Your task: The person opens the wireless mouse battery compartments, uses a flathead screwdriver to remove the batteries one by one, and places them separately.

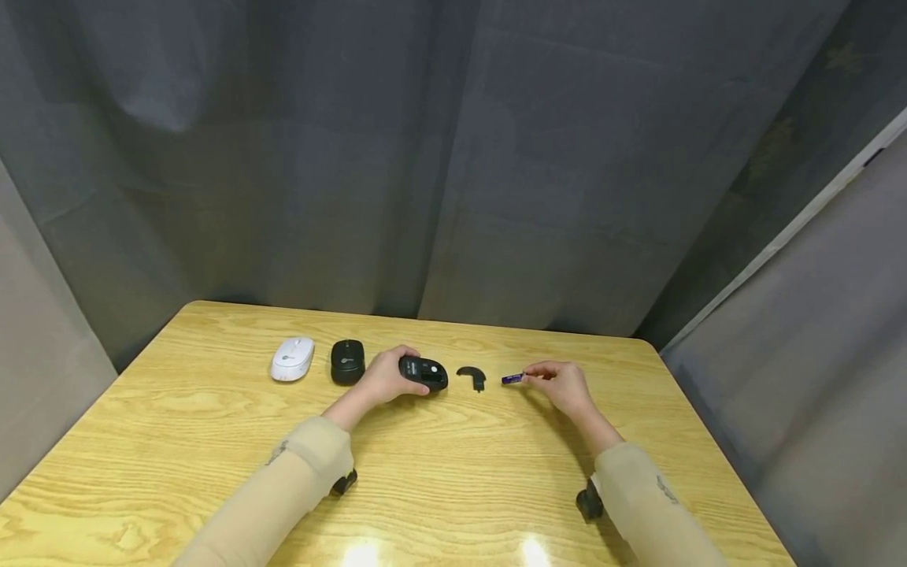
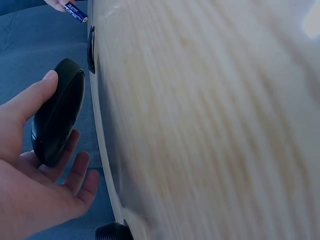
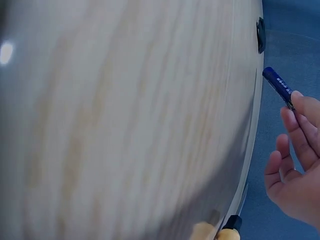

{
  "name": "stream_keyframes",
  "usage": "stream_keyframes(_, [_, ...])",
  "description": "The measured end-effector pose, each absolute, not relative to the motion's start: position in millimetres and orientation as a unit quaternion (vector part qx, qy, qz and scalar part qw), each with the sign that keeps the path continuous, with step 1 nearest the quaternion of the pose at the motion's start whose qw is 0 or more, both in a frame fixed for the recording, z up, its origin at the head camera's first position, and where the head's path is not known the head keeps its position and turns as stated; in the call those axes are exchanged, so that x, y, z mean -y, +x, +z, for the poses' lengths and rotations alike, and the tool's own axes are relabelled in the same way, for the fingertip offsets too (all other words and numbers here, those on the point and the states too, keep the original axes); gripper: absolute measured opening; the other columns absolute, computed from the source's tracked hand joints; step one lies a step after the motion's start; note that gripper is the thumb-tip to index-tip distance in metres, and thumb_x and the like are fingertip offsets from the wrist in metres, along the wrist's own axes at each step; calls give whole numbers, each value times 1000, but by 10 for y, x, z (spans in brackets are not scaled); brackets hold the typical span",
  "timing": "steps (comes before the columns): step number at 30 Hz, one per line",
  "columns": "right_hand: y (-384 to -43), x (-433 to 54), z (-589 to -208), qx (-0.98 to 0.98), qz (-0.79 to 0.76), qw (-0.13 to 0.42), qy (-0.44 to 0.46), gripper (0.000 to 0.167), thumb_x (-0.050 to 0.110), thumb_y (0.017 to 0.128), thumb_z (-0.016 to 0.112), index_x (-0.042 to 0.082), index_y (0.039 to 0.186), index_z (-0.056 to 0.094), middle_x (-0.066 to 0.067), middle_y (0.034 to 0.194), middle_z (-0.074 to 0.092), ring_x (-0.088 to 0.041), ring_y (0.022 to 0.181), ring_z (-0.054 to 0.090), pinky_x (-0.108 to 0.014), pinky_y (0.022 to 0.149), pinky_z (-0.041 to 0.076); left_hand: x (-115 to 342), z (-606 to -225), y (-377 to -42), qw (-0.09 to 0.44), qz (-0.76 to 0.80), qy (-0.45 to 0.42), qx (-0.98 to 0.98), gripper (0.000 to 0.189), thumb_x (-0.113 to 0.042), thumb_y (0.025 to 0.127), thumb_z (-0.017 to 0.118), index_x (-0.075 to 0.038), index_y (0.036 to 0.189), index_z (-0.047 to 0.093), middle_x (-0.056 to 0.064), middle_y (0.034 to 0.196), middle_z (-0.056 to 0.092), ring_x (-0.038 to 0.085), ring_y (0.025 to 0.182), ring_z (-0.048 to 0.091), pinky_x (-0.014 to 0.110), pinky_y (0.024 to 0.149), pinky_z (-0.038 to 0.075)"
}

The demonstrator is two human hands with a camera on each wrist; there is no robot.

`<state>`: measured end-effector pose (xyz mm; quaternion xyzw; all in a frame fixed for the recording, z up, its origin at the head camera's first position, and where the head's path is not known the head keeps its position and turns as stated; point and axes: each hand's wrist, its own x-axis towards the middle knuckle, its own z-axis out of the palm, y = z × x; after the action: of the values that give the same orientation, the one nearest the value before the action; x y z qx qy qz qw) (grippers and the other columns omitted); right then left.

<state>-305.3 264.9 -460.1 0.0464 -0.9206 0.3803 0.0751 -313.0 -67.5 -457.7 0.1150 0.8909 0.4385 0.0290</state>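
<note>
My left hand (image 1: 385,378) grips a black computer mouse (image 1: 420,368), its underside turned up with a label and a small white spot showing. In the left wrist view the thumb lies along one side of the mouse (image 2: 59,112), with fingers under the other. My right hand (image 1: 567,386) pinches a blue cylindrical battery (image 1: 512,379) at one end between thumb and forefinger, and the other end points toward the mouse. Between the hands, a curved black cover (image 1: 473,376) with a short tab lies on the table.
Left of the held mouse, a second black mouse (image 1: 347,362) and a white mouse (image 1: 292,359) sit on the wooden table (image 1: 453,480). Grey curtains (image 1: 354,157) hang behind. A yellow-and-black thing (image 3: 230,231) shows low in the right wrist view.
</note>
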Motion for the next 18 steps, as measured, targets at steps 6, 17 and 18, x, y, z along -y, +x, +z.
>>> stream_keyframes(6, [-3095, -2664, -4614, 930, 358, 68, 51, 15, 20, 84, 72, 11, 95, 75, -8, 96, 71, -20, 81, 57, -30, 67, 46, 644, -4562, -3115, 41, 434, 109, -893, 66, -23, 67, 86, -9, 124, 55, 13, 122, 59, 30, 114, 55, 43, 98, 43])
stream_keyframes(17, [-3184, -2736, -4624, 945, 314, 59, 75, 15, 17, 85, 70, 7, 97, 73, -10, 95, 71, -20, 81, 58, -31, 67, 46, 635, -4586, -3208, 59, 415, 113, -901, 65, -23, 69, 84, -5, 125, 54, 16, 121, 59, 31, 112, 55, 43, 97, 44])
stream_keyframes(18, [-3192, -2743, -4619, 947, 307, 58, 78, 15, 17, 85, 70, 7, 96, 73, -9, 93, 71, -20, 80, 58, -31, 67, 46, 637, -4585, -3221, 61, 412, 113, -902, 66, -23, 70, 84, -5, 125, 54, 16, 122, 59, 31, 113, 55, 43, 97, 44])
